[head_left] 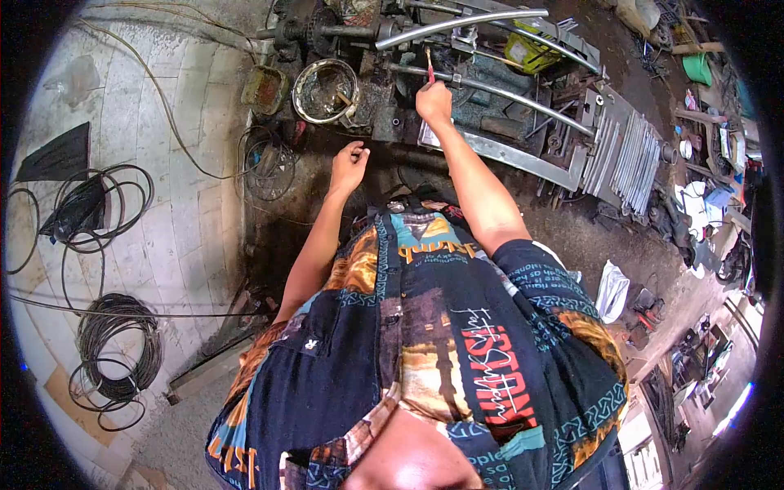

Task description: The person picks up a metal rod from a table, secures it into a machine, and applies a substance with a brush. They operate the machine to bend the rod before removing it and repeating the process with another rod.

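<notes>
My right hand is closed around the red handle of a small brush. The brush points away from me, its tan tip over the greasy metal machine with its long steel rods. My left hand hovers in front of the machine with its fingers loosely curled and apart, and nothing shows in it. Beyond that hand sits a round metal bowl with dark, dirty contents and a stick-like piece in it.
A rectangular tin stands left of the bowl. A bent metal tube crosses the machine's far side. Several metal bars lie at the right. Coiled black cable and a loose hose lie on the pale floor at left.
</notes>
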Motion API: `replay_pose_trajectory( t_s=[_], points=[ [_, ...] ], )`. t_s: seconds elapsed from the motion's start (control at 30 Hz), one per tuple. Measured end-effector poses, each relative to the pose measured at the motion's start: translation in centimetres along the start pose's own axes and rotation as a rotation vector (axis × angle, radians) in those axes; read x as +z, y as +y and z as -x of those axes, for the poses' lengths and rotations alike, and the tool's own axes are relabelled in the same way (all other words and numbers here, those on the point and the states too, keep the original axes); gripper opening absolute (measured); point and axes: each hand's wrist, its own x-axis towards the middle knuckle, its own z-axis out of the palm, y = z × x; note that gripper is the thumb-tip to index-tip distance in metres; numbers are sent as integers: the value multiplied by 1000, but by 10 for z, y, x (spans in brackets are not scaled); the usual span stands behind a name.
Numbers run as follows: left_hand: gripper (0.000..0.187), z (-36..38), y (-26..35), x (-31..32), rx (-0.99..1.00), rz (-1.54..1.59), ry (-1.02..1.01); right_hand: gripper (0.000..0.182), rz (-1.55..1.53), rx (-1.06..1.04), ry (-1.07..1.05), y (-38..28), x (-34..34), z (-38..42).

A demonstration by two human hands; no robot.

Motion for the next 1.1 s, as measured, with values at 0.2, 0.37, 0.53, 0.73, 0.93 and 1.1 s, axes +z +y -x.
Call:
replay_pose_trajectory(
  t_s=[0.2, 0.37, 0.53, 0.73, 0.93, 1.1],
  points=[
    [39, 10, 7, -5, -24, -15, 0, 40, -11, -43, -6, -21, 2, -25],
    [39, 6, -5, -3, -28, 12, 19, 39, 48, -29, -83, -12, -9, -8],
    [38, 6, -6, -3, -6, 48, 54, 30, -2, -10, -15, -11, -9, 0],
    [38, 2, -3, -1, 1, 50, 46, 32, -20, -13, -13, -26, -4, -21],
    [38, 7, -6, -1, -14, 55, 33, 34, 71, -19, -126, -4, 1, -9],
    [39, 5, -5, 0, -42, 38, 11, 36, 24, 16, -82, -20, -16, -1]
  ],
)
